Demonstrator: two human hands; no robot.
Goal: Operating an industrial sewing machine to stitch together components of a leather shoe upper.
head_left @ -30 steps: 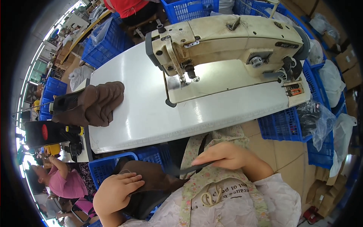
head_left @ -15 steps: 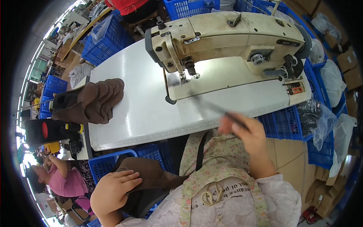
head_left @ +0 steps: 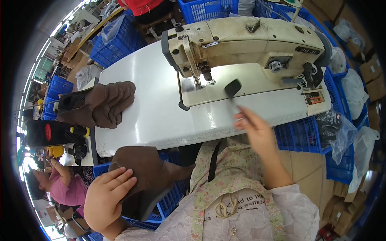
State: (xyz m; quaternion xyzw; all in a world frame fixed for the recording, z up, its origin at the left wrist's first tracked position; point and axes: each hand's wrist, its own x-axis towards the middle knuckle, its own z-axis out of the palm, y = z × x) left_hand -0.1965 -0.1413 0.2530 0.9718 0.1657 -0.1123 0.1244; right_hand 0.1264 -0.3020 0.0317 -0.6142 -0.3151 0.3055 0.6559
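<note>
My left hand (head_left: 110, 188) holds a brown leather-like piece (head_left: 138, 160), its fingers lying over the front and the thumb out of sight. The piece is lifted in front of the table's near edge, and a narrower strip runs right toward my lap. Below it hangs a darker sheet (head_left: 138, 209). Closed around a thin handle, my right hand (head_left: 255, 128) holds a dark tool with a flat black head (head_left: 233, 88) over the sewing machine's bed. Blur hides part of the handle. The cream sewing machine (head_left: 237, 44) stands on the white table (head_left: 152, 116).
A stack of folded brown pieces (head_left: 108, 102) lies at the table's left end, beside a black box-shaped device (head_left: 38, 134). Blue crates (head_left: 299, 134) stand around the table, some with plastic bags. A person in pink (head_left: 66, 182) sits at the left; another in red (head_left: 146, 6) is beyond the table.
My left hand has raised the brown piece up and slightly left, near the table edge. In my right hand, the tool has swung right and its head now shows clearly.
</note>
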